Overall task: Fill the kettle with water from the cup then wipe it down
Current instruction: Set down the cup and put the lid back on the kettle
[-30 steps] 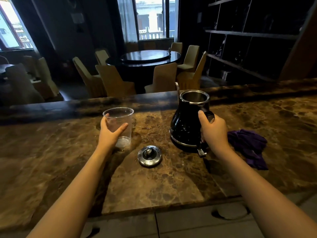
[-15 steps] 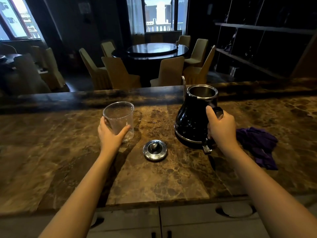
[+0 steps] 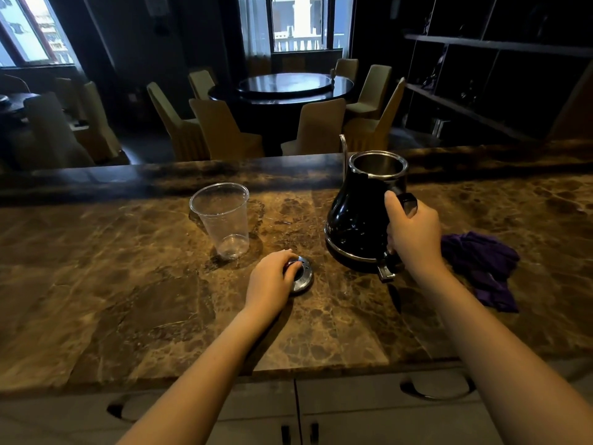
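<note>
A black kettle with a chrome rim and thin spout stands open-topped on the brown marble counter. My right hand is wrapped around its handle. The clear plastic cup stands upright and alone to the left, looking empty. The round metal kettle lid lies on the counter in front of the cup. My left hand rests on the lid, fingers closed over its knob. A crumpled purple cloth lies right of the kettle.
The counter's near edge runs above white cabinet doors with cut-out handles. Beyond the counter's far ledge are a dark round table with several covered chairs, and shelves at the right.
My left hand let go of the cup, which now stands free, and moved right and nearer onto the lid. My right hand stayed on the kettle handle.
</note>
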A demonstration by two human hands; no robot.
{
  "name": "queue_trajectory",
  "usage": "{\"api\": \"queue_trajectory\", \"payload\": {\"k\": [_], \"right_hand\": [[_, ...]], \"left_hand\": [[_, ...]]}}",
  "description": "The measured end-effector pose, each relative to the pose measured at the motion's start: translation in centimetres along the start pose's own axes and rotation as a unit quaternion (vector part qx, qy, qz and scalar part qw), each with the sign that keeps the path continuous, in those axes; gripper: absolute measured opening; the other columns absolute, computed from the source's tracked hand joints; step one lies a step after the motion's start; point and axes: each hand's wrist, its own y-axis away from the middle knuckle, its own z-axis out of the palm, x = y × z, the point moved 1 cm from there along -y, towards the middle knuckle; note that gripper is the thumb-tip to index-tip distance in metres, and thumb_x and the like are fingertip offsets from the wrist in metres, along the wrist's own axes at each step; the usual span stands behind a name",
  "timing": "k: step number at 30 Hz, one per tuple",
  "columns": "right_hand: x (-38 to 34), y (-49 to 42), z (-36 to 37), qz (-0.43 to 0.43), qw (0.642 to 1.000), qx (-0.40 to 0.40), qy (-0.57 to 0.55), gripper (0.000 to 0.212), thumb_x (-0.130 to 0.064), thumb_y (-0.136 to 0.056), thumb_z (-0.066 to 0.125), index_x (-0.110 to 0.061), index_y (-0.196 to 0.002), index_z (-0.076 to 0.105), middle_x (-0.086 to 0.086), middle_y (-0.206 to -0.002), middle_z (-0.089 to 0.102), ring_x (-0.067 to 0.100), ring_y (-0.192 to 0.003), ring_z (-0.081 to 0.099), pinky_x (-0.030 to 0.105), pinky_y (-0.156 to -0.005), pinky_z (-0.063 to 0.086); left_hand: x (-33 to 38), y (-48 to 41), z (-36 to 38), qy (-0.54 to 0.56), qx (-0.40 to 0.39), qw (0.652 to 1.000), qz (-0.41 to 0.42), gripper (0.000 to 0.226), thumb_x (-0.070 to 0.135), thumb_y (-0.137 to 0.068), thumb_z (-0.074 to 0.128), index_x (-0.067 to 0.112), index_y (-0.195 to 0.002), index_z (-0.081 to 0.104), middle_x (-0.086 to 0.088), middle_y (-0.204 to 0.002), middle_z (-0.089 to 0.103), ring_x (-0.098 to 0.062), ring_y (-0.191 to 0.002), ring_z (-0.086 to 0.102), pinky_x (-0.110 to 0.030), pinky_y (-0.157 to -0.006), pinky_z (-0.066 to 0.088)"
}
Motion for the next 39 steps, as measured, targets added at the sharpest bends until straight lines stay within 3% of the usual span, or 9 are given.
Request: {"api": "queue_trajectory", "payload": {"k": [5, 8, 11, 14, 17, 19, 28, 33, 39], "right_hand": [[-0.2, 0.1, 0.0, -0.006, 1.000, 0.004, 0.009, 0.036, -0.036, -0.088, 0.052, -0.019, -0.057, 0.046, 0.001, -0.054, 0.050, 0.023, -0.054, 0.051, 0.035, -0.054, 0.042], [-0.4, 0.2, 0.0, -0.002, 1.000, 0.004, 0.015, 0.034, -0.035, -0.089, 0.052, -0.019, -0.060, 0.049, -0.001, -0.056, 0.052, 0.018, -0.054, 0.052, 0.029, -0.051, 0.041], [-0.5, 0.2, 0.0, 0.007, 1.000, -0.002, 0.008, 0.033, -0.034, -0.089, 0.052, -0.014, -0.063, 0.051, 0.000, -0.057, 0.052, 0.018, -0.055, 0.052, 0.027, -0.051, 0.042], [-0.7, 0.3, 0.0, 0.004, 1.000, 0.003, 0.010, 0.033, -0.031, -0.090, 0.052, -0.013, -0.063, 0.051, -0.001, -0.056, 0.051, 0.013, -0.052, 0.049, 0.013, -0.043, 0.037], [-0.7, 0.3, 0.0, 0.001, 1.000, 0.010, 0.013, 0.035, -0.030, -0.090, 0.053, -0.016, -0.058, 0.048, -0.003, -0.054, 0.049, 0.010, -0.050, 0.047, 0.013, -0.043, 0.035], [-0.7, 0.3, 0.0, 0.001, 1.000, 0.010, 0.013, 0.034, -0.030, -0.090, 0.053, -0.016, -0.059, 0.049, -0.004, -0.055, 0.050, 0.008, -0.050, 0.047, 0.012, -0.043, 0.034], [-0.7, 0.2, -0.2, 0.017, 1.000, 0.002, 0.007, 0.037, -0.031, -0.089, 0.055, -0.023, -0.055, 0.045, -0.008, -0.054, 0.048, 0.006, -0.050, 0.045, 0.016, -0.045, 0.032], [-0.7, 0.2, -0.2, 0.023, 1.000, -0.001, 0.002, 0.036, -0.032, -0.088, 0.055, -0.024, -0.055, 0.045, -0.008, -0.055, 0.048, 0.005, -0.051, 0.045, 0.013, -0.043, 0.033], [-0.5, 0.4, 0.2, 0.024, 1.000, -0.003, -0.006, 0.030, -0.033, -0.087, 0.056, -0.023, -0.059, 0.048, -0.008, -0.059, 0.052, 0.005, -0.055, 0.050, 0.022, -0.053, 0.036]], "left_hand": [[1.0, -1.8, -1.6, 0.107, 0.043, 0.992, -0.041, 0.025, 0.020, -0.090, 0.054, 0.013, -0.111, 0.064, -0.006, -0.111, 0.069, -0.008, -0.097, 0.058, -0.016, -0.079, 0.041], [4.8, -4.3, -4.2, 0.163, 0.081, 0.983, -0.001, 0.026, 0.021, -0.089, 0.055, 0.012, -0.111, 0.064, -0.005, -0.108, 0.069, -0.012, -0.096, 0.061, -0.025, -0.084, 0.049], [9.6, -7.5, -6.2, 0.161, 0.119, 0.977, 0.074, 0.025, 0.024, -0.087, 0.058, 0.013, -0.107, 0.068, 0.000, -0.104, 0.070, -0.005, -0.092, 0.058, -0.017, -0.082, 0.047], [13.4, -10.6, -5.8, 0.110, 0.082, 0.981, 0.135, 0.024, 0.027, -0.086, 0.060, 0.014, -0.103, 0.070, -0.004, -0.104, 0.072, -0.006, -0.092, 0.060, -0.010, -0.075, 0.042], [15.2, -12.6, -3.8, 0.074, 0.007, 0.983, 0.166, 0.024, 0.026, -0.086, 0.059, 0.012, -0.104, 0.069, -0.006, -0.106, 0.071, -0.014, -0.098, 0.062, -0.022, -0.082, 0.045], [15.8, -13.3, -2.6, 0.046, -0.027, 0.982, 0.181, 0.025, 0.025, -0.087, 0.058, 0.011, -0.105, 0.068, -0.007, -0.105, 0.071, -0.014, -0.096, 0.061, -0.022, -0.080, 0.044], [15.9, -14.8, -0.7, -0.005, -0.040, 0.983, 0.177, 0.026, 0.028, -0.087, 0.058, 0.010, -0.102, 0.068, -0.009, -0.103, 0.071, -0.021, -0.096, 0.063, -0.026, -0.078, 0.042], [15.5, -14.8, -0.4, 0.005, -0.023, 0.983, 0.180, 0.026, 0.029, -0.086, 0.060, 0.011, -0.103, 0.069, -0.008, -0.102, 0.072, -0.015, -0.092, 0.061, -0.021, -0.075, 0.038], [15.2, -15.1, -0.2, -0.009, -0.033, 0.978, 0.204, 0.026, 0.028, -0.086, 0.060, 0.012, -0.104, 0.068, -0.007, -0.102, 0.071, -0.012, -0.091, 0.059, -0.021, -0.076, 0.040]]}}
